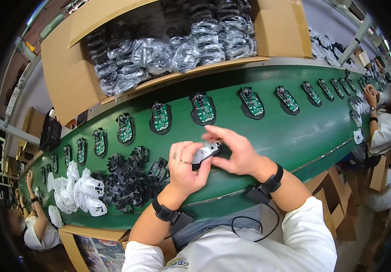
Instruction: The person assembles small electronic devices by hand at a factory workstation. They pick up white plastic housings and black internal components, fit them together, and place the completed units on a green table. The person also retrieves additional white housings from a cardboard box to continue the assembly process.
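Handwork, seemingly fitting: holds curved silver-grey and black plastic part point(203, 154) in left hand point(187, 168) above long green belt point(295, 140), cannot tell grip of right hand point(237, 153) beside it, next likely needs steady hold and careful alignment.

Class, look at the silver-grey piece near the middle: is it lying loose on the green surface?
No, the left hand holds the silver-grey piece in its fingers, above the green surface.
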`<state>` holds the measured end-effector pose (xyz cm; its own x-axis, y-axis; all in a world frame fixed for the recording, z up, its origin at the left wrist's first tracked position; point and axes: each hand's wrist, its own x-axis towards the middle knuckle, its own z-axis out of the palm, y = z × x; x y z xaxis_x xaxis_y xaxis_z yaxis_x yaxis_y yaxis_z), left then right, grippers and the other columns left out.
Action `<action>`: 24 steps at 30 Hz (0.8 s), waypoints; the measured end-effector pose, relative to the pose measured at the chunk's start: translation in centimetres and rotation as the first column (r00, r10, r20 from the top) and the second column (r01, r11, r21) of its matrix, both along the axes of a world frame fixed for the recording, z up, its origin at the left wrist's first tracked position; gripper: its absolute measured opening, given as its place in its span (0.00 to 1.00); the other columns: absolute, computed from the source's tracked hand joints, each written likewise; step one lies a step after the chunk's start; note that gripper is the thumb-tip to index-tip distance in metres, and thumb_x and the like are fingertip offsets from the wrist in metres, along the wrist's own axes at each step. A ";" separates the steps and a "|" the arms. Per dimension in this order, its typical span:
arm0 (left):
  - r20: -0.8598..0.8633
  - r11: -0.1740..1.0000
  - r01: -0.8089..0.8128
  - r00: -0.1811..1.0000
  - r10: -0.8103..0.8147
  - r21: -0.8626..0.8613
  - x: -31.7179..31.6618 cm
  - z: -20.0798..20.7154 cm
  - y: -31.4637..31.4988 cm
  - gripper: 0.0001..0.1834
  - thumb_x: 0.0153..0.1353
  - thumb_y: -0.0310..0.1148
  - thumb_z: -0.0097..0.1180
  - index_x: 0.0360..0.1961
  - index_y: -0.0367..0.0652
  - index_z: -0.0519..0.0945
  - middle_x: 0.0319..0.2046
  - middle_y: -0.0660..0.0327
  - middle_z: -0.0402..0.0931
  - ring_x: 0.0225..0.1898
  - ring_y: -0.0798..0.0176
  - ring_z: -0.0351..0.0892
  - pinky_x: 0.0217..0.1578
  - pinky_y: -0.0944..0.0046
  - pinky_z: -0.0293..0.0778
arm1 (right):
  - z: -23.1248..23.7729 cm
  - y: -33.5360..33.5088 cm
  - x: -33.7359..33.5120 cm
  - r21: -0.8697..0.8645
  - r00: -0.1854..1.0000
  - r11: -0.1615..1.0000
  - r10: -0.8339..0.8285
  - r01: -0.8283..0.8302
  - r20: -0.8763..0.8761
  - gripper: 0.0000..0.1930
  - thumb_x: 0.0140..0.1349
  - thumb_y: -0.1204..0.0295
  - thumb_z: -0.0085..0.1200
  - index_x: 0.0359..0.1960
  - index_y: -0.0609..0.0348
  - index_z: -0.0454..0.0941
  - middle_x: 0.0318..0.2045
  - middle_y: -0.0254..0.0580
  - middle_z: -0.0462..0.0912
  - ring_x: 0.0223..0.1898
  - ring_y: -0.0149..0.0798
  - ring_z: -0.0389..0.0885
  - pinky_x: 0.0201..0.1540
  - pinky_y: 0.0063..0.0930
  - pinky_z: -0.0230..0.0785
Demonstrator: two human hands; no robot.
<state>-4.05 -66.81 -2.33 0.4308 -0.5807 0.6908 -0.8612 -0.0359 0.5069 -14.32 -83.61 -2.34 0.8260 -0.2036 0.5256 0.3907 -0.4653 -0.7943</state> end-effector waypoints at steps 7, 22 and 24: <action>-0.005 0.970 0.162 0.986 -0.166 -0.181 0.4 1.0 1.2 0.14 0.64 0.40 0.62 0.38 0.38 0.80 0.31 0.56 0.75 0.33 0.55 0.72 0.37 0.59 0.69 | 0.5 -0.7 -0.5 -0.054 0.969 0.975 0.220 -0.215 0.112 0.15 0.56 0.79 0.68 0.46 0.63 0.86 0.46 0.50 0.89 0.49 0.50 0.88 0.53 0.38 0.80; 0.287 0.999 -0.037 0.958 0.024 0.039 0.4 12.0 9.6 0.12 0.50 0.22 0.62 0.38 0.40 0.86 0.36 0.54 0.86 0.38 0.48 0.85 0.41 0.54 0.81 | 0.1 -10.2 -3.4 -0.478 0.665 0.574 -0.746 0.665 0.030 0.15 0.68 0.69 0.56 0.53 0.61 0.82 0.45 0.52 0.85 0.42 0.53 0.85 0.47 0.42 0.77; 0.217 0.947 -0.298 0.939 0.268 0.118 4.2 12.7 15.4 0.15 0.55 0.20 0.56 0.42 0.40 0.87 0.34 0.53 0.86 0.32 0.46 0.86 0.39 0.55 0.82 | 2.5 -4.5 -2.4 -0.361 0.853 0.806 -0.519 0.469 -0.051 0.14 0.65 0.75 0.58 0.52 0.62 0.82 0.43 0.50 0.85 0.40 0.48 0.84 0.46 0.39 0.77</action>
<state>0.20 -51.37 10.37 0.4572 -0.5558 0.6943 -0.8859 -0.3538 0.3001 -16.76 -88.15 0.15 0.7295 -0.4434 0.5207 -0.0663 -0.8036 -0.5915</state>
